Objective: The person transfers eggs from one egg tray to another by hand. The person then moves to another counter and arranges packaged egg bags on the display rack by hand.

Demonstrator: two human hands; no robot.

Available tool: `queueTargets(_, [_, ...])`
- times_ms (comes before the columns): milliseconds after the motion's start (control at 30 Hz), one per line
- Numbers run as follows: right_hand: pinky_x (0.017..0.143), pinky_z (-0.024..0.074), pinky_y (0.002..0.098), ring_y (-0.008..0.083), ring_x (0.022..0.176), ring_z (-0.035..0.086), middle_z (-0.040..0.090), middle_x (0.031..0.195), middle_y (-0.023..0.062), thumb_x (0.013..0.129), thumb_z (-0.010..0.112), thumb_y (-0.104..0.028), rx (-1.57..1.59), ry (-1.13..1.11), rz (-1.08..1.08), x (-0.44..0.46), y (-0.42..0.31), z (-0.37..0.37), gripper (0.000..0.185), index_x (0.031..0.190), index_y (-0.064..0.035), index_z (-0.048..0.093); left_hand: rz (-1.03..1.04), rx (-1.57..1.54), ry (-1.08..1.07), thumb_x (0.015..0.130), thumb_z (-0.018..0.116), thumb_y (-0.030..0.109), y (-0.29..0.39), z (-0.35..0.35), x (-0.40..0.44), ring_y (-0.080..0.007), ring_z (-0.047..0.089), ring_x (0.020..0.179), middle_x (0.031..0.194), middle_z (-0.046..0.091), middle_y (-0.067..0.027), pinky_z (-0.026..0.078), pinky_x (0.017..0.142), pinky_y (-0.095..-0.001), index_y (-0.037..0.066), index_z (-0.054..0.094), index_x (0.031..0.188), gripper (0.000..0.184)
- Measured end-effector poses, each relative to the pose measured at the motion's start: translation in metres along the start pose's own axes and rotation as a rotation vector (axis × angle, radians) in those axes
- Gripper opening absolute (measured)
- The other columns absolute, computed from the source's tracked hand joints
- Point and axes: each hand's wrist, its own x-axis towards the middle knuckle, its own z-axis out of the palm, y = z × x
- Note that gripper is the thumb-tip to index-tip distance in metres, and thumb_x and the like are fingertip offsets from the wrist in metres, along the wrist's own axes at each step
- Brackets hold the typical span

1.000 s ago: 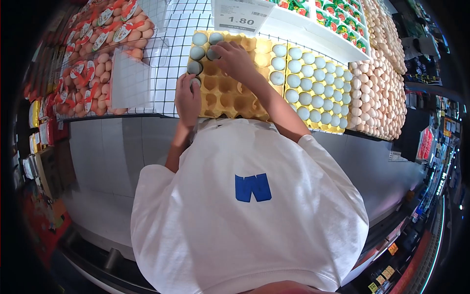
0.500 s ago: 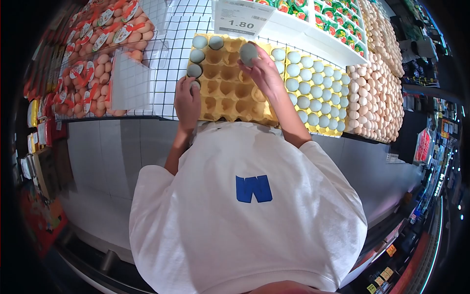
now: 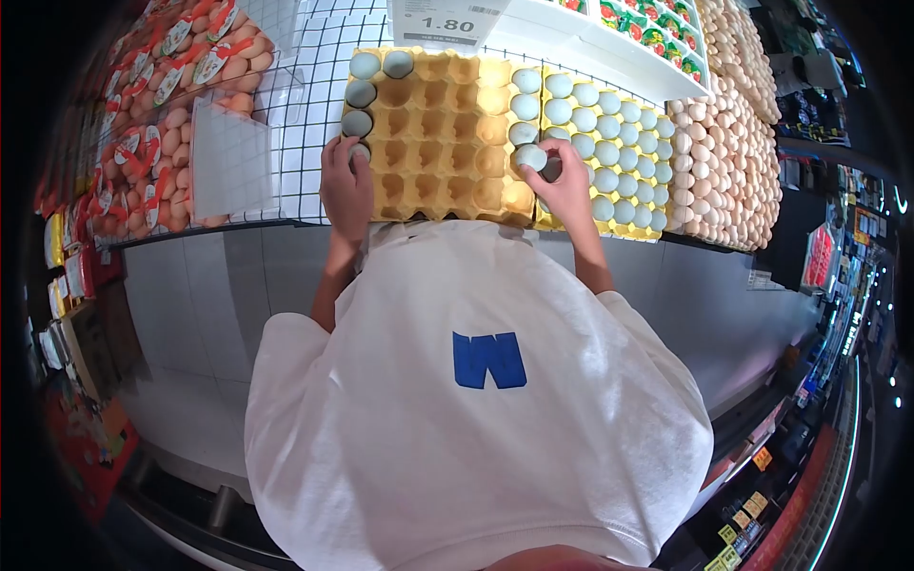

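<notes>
A yellow egg tray [image 3: 433, 124] lies in front of me, with pale blue-green eggs down its left column, one more at the top of the second column, and several down its right column. My left hand [image 3: 346, 190] is at the tray's lower left edge, its fingers closed round an egg [image 3: 358, 155] there. My right hand [image 3: 562, 181] pinches a pale egg [image 3: 530, 158] at the right column, low on the tray. Darker eggs partly show between its fingers. A fuller tray of blue-green eggs [image 3: 606, 153] adjoins on the right.
Brown eggs [image 3: 719, 176] are piled at the far right. Bagged eggs with red labels [image 3: 152, 171] and a clear divider [image 3: 231, 157] stand on the left. A price sign [image 3: 446, 24] and a white box of small packs [image 3: 657, 38] are behind the trays.
My right hand has moved from the tray's upper left, lifting an egg, across to the right column. The second egg in the second column is gone. My left hand stays at the left edge.
</notes>
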Motion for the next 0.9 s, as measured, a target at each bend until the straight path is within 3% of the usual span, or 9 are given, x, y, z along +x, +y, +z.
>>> queueTargets(100, [0.078, 0.0449, 0.0399, 0.0307, 0.088, 0.055, 0.062, 0.094, 0.0089, 0.069, 0.076, -0.014, -0.305, 0.052, -0.267, -0.003, -0.004, 0.007, 0.031, 0.094, -0.0045, 0.06, 0.023, 0.027, -0.001, 0.094, 0.049, 0.018, -0.003, 0.0, 0.0, -0.0367, 0.057, 0.107, 0.121, 0.056, -0.0185, 0.047, 0.089, -0.0408, 0.003, 0.059, 0.113, 0.026])
queueTargets(300, [0.077, 0.0452, 0.0381, 0.0292, 0.088, 0.056, 0.062, 0.092, 0.0096, 0.07, 0.077, -0.013, -0.421, 0.054, -0.376, 0.002, -0.01, 0.009, 0.027, 0.091, -0.0043, 0.061, 0.023, 0.006, 0.001, 0.094, 0.049, 0.018, -0.002, -0.001, 0.0, -0.0367, 0.057, 0.107, 0.12, 0.056, -0.0188, 0.047, 0.089, -0.0409, 0.003, 0.059, 0.114, 0.027])
queueTargets(467, [0.078, 0.0458, 0.0393, 0.0297, 0.091, 0.057, 0.062, 0.094, 0.0109, 0.074, 0.074, -0.01, -0.326, 0.093, -0.475, 0.042, -0.028, 0.028, 0.023, 0.092, -0.0036, 0.062, 0.02, -0.008, 0.0, 0.094, 0.049, 0.018, -0.003, 0.0, 0.0, -0.0361, 0.057, 0.106, 0.119, 0.056, -0.0184, 0.047, 0.089, -0.0408, 0.003, 0.059, 0.113, 0.026])
queueTargets(700, [0.08, 0.047, 0.0406, 0.0292, 0.091, 0.058, 0.064, 0.096, 0.0078, 0.074, 0.07, -0.013, -0.157, 0.111, -0.713, 0.142, -0.048, 0.123, 0.027, 0.1, -0.0059, 0.063, 0.02, -0.032, -0.007, 0.093, 0.049, 0.012, 0.009, -0.006, 0.002, -0.0338, 0.058, 0.103, 0.118, 0.057, -0.0171, 0.048, 0.087, -0.0385, 0.001, 0.059, 0.112, 0.024])
queueTargets(867, [0.088, 0.0447, 0.0412, 0.0292, 0.097, 0.057, 0.065, 0.1, 0.0087, 0.073, 0.072, -0.016, -0.407, -0.167, -0.676, 0.169, -0.06, 0.146, 0.034, 0.106, -0.0079, 0.064, -0.009, -0.025, 0.003, 0.093, 0.05, 0.013, 0.007, -0.006, 0.002, -0.0351, 0.058, 0.104, 0.118, 0.056, -0.0176, 0.047, 0.088, -0.039, 0.002, 0.059, 0.112, 0.023])
queueTargets(900, [0.084, 0.0449, 0.0432, 0.0301, 0.094, 0.057, 0.064, 0.1, 0.0076, 0.072, 0.07, -0.019, -0.42, -0.17, -0.693, 0.172, -0.059, 0.148, 0.03, 0.099, -0.0095, 0.064, -0.013, -0.016, 0.003, 0.093, 0.05, 0.013, 0.004, -0.004, 0.001, -0.0356, 0.058, 0.105, 0.118, 0.056, -0.0178, 0.047, 0.088, -0.0393, 0.002, 0.059, 0.112, 0.023])
